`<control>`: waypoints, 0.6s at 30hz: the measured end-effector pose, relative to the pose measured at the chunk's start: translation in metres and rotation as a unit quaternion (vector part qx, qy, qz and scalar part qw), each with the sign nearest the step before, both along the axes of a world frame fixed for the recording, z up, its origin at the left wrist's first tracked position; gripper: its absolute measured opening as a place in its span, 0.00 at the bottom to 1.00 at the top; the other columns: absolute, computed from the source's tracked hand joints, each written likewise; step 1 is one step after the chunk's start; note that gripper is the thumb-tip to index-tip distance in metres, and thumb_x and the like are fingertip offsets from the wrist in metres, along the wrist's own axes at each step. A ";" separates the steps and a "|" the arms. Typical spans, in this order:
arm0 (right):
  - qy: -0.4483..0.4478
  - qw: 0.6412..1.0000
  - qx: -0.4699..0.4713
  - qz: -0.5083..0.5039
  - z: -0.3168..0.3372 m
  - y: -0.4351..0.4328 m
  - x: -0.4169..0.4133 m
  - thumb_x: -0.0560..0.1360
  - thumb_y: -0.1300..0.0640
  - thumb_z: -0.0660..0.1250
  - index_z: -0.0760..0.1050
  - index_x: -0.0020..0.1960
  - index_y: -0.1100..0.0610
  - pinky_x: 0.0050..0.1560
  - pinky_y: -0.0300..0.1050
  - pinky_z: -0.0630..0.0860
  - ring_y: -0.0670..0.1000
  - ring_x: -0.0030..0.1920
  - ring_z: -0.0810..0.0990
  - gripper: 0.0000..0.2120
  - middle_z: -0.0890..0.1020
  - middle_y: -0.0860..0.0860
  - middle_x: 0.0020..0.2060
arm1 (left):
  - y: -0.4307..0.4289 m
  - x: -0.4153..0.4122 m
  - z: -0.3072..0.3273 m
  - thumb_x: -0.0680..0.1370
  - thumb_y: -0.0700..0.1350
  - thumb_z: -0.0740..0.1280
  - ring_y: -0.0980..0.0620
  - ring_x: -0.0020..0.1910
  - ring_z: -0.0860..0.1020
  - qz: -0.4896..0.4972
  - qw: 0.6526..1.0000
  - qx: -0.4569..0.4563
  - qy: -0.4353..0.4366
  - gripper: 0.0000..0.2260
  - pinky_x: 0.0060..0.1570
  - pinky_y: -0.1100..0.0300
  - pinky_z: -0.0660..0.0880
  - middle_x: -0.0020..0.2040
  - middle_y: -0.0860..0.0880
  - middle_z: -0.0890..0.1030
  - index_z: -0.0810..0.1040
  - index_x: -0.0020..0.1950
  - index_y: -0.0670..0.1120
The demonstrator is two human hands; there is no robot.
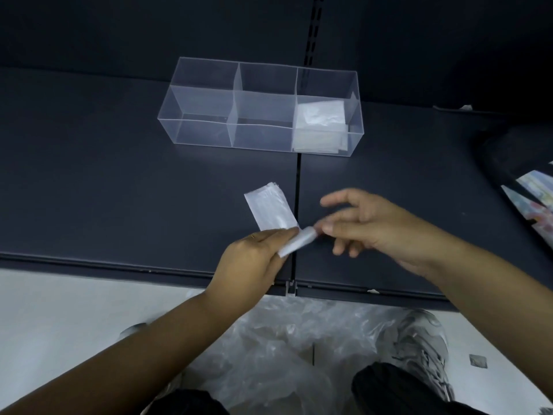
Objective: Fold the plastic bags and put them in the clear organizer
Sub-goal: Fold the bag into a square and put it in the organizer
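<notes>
Bottom of frame: pile of loose bags (299,339) on the pale floor (59,310), between the person's knees. Grey sneaker (419,345) at lower right, just beside the pile.

Above that, the front edge of the dark shelf (119,190). Both hands are over it, about frame centre.

Left hand (254,259): fingers laid over the near end of a bag (269,211), pinching the folded-over part, which sticks out on both sides of the fingers.

Right hand (374,226): motion-blurred, fingers spread and loose. One fingertip touches the right tip of that folded part. No grip visible.

The rest of the bag is a narrow strip lying flat on the shelf, angled towards the upper left, just left of the shelf seam.

Further back, upper centre: clear organizer (203,115) standing on the shelf, well apart from the hands, split into compartments by dividers. Folded bags (321,121) are stacked at its right end; which compartment exactly, can't tell through the walls.

Right edge, mid-height: colourful printed items (535,190), cut off by the frame.
</notes>
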State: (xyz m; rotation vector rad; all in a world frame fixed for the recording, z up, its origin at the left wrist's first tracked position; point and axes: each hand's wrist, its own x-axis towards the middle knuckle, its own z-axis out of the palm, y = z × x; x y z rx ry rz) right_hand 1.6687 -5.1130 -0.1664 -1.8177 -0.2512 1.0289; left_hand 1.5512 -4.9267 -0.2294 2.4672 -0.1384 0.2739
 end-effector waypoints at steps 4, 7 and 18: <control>-0.125 0.985 -0.014 0.115 -0.013 0.008 0.005 0.68 0.63 0.76 0.68 0.67 0.42 0.49 0.39 0.78 0.43 0.42 0.79 0.33 0.76 0.30 0.54 | 0.008 0.003 0.002 0.80 0.51 0.60 0.57 0.27 0.67 0.041 0.983 -0.157 0.090 0.12 0.28 0.62 0.66 0.27 0.54 0.69 0.81 0.59 0.53; -0.147 0.980 -0.007 0.131 -0.032 0.025 0.001 0.70 0.63 0.75 0.75 0.57 0.46 0.38 0.31 0.73 0.39 0.33 0.75 0.21 0.78 0.28 0.35 | 0.012 0.010 0.004 0.80 0.54 0.60 0.52 0.36 0.74 0.077 0.953 -0.255 0.148 0.14 0.39 0.49 0.73 0.38 0.40 0.79 0.82 0.47 0.49; -0.118 0.989 -0.086 -0.025 -0.049 0.064 0.021 0.72 0.59 0.73 0.78 0.37 0.55 0.21 0.32 0.65 0.43 0.21 0.74 0.06 0.78 0.48 0.21 | 0.024 0.035 0.009 0.81 0.47 0.63 0.51 0.36 0.81 0.303 0.880 -0.343 0.125 0.09 0.36 0.60 0.78 0.40 0.48 0.81 0.75 0.57 0.43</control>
